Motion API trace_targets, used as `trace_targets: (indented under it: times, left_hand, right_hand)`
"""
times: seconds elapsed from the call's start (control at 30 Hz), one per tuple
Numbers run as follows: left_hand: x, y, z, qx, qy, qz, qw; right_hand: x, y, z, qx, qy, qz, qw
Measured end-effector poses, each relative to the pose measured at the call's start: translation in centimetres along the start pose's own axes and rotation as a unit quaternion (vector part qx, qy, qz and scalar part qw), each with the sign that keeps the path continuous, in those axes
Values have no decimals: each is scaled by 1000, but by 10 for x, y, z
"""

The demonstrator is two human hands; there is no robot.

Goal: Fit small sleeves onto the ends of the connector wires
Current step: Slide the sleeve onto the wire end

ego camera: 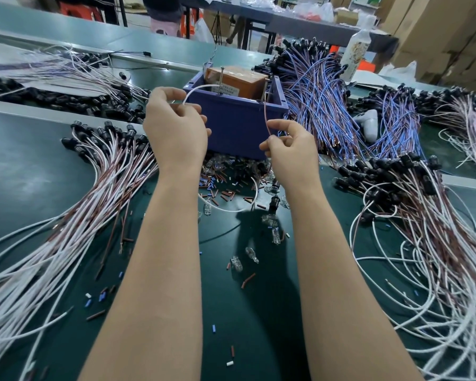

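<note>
A: Surface first?
B: Dark green bench mat (39, 166), workshop. Nearest the cam: both bare forearms, plus stray sleeve bits and small glass bulbs (276, 235) on the mat btwn them.

A: Wire bundles?
B: White/brown harness bundle (94, 202) fanned out on the L, black connectors at its far end. Similar bundle (423, 229) on the R, messier.

A: Sleeves, where?
B: Loose sleeves (226, 193) in a pile (brown, blue, white) on the mat just in front of the box, btwn the wrists. A black connector (274, 202) sits by the pile, close to the R wrist.

A: Hands?
B: Left hand (176, 127): fingers curled, pinching a white wire (201, 89) that arcs over to a metal pin at the box's rim. Right hand (289, 152): thumb + fingers pinching a brown wire (266, 116) that runs up to the box's near R corner. Can't tell if a sleeve is on either tip, too small.

A: Container?
B: Blue plastic box (237, 125), open top, just behind both hands. Inside: an orange block (237, 78) w/ a label; upright metal pins at the rim.

A: Further back?
B: Blue/brown wire bundle (319, 100) R of the box, clear bottle (356, 56) behind it, cardboard cartons (451, 28) far R.
</note>
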State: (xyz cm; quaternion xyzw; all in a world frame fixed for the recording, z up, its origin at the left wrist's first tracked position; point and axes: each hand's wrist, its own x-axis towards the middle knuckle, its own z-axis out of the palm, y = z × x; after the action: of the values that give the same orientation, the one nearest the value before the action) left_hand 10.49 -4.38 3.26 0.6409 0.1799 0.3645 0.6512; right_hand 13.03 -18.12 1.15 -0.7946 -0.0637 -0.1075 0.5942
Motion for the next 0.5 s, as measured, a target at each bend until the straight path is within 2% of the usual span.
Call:
trace_targets:
  times: [0.5]
  left_hand:
    - [2, -3, 0, -8, 1, -11, 1000]
  right_hand:
    - [-1, -2, 0, 1, -5, -4, 1000]
